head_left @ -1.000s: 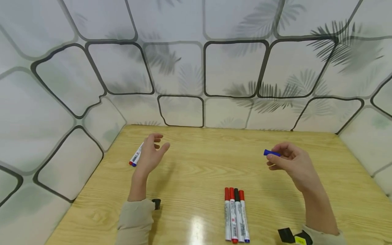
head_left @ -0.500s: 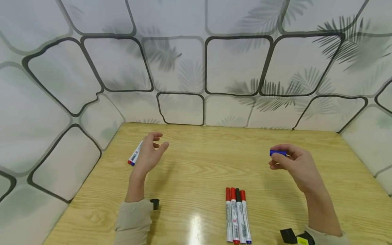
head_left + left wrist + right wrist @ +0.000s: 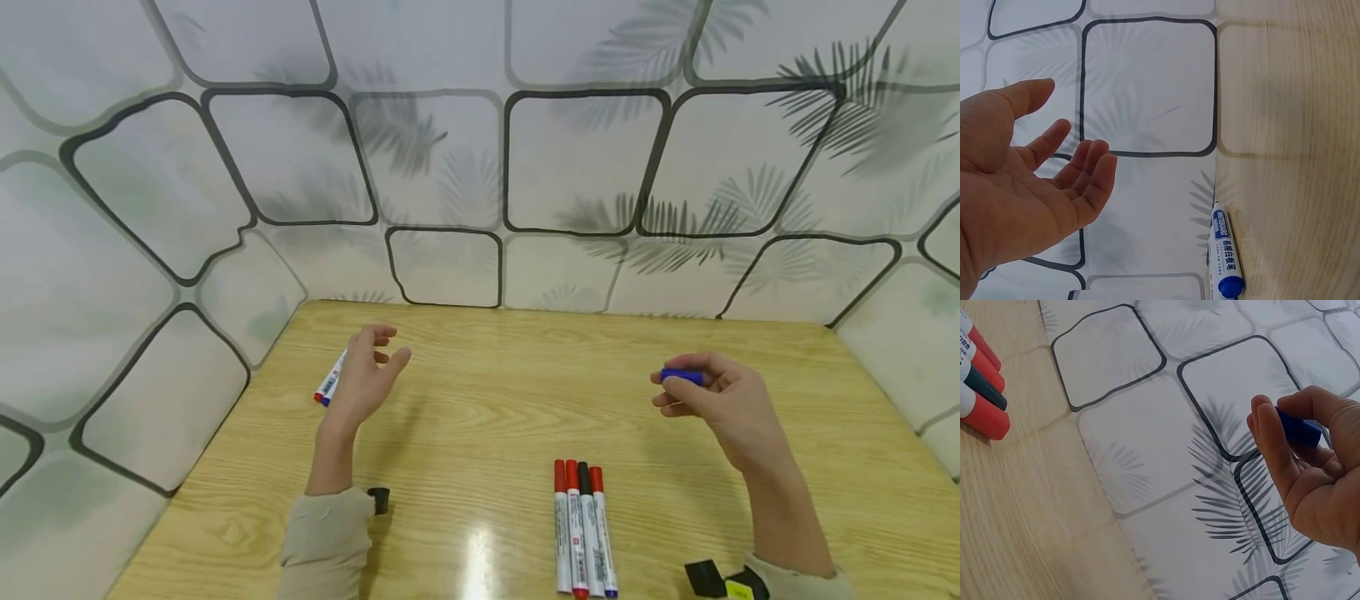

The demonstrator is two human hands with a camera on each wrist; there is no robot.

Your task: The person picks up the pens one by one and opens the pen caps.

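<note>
My right hand pinches a small blue marker cap between thumb and fingers, held above the right side of the table. In the right wrist view the cap shows between the thumb and fingers, partly covered by them. My left hand hovers over the left side with fingers relaxed and nothing in them. Just beyond it lies a pair of white markers, one red-ended and one blue-ended, partly hidden by the hand. The left wrist view shows the blue-ended marker lying on the wood, apart from the hand.
Several white whiteboard markers lie side by side at the front middle of the wooden table, with red and black caps pointing away. A patterned wall covering closes off the back and both sides.
The right hand has shifted slightly right and turned the blue cap more level, its fingers moving around it. The left hand stays nearly still over the left side.
</note>
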